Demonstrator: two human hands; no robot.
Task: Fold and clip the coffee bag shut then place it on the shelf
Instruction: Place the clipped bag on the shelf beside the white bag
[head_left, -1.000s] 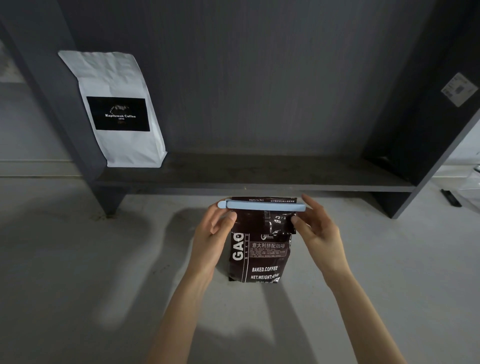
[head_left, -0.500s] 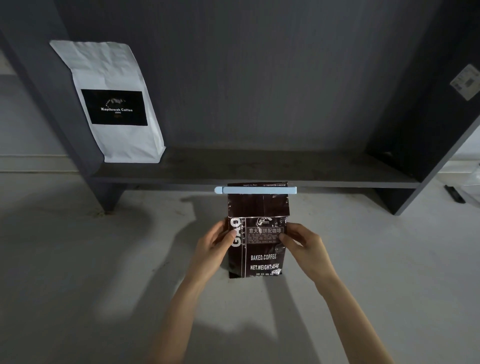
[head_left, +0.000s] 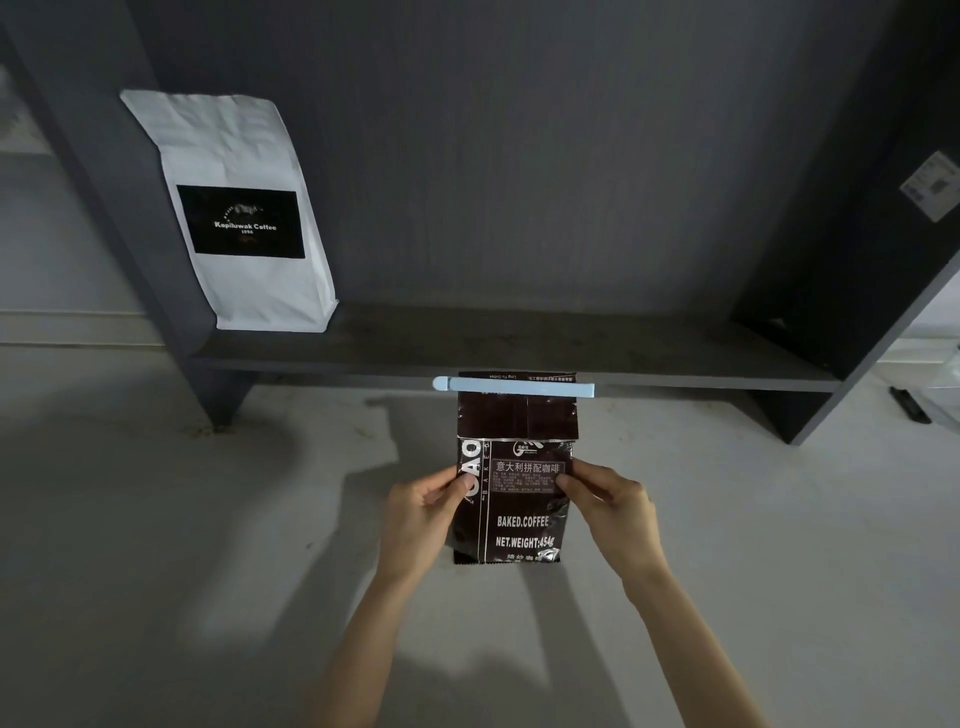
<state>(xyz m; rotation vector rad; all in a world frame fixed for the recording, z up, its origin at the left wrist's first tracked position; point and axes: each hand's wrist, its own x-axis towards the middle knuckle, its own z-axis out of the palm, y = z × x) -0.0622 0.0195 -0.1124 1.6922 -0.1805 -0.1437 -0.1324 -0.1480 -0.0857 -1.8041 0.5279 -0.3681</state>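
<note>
Holding the coffee bag (head_left: 511, 499) upright at lower centre of the frame, both hands grip it by its side edges at mid-height. The left hand (head_left: 423, 512) is closed on the left edge, thumb on the front face and fingers behind; the right hand (head_left: 613, 504) is closed on the right edge in the same pinch. The bag's top is folded over and a clip (head_left: 513, 387) is clamped across the fold, so the folding and clipping steps appear complete. The step in hand is the transfer to the shelf (head_left: 649, 358).

The clipped top sits level with the front edge of the shelf board in this view; whether the bag's base touches the floor (head_left: 156, 519) cannot be told. The next move calls for raising the bag above the board edge, carrying it forward, and setting it down on its base on the bare board right of the white bag (head_left: 244, 208).

The coffee bag is glossy dark foil with creases and white print. The clip is a pale blue, straight plastic bar, wider than the bag. The white bag is matte and wrinkled, with a black label, and leans in the upper left corner of the shelf. The shelf is dark, flat-panelled and matte; the floor is pale and smooth.
</note>
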